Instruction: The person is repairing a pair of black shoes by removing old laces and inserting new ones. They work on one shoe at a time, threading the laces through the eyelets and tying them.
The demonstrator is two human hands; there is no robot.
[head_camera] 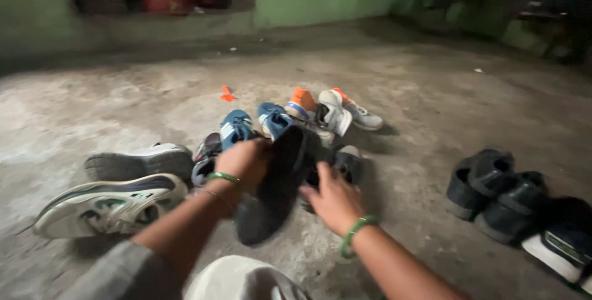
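Fingers of the left hand (243,159) are closed over the upper edge of a black shoe (277,189), which stands tilted on the concrete floor (431,102) near its middle. Fingers of the right hand (333,200) rest half-curled against the shoe's right side; blur leaves the grip uncertain. Blue sneakers (237,128) lie just behind, white-and-teal sneakers (108,204) toward the floor's left, black sandals (493,192) well apart at right.

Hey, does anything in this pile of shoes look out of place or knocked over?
Yes. The white sneaker at the left lies tipped on its side, and the shoe behind it shows its sole. A small orange scrap lies alone on the floor. The left hand grips a black shoe.
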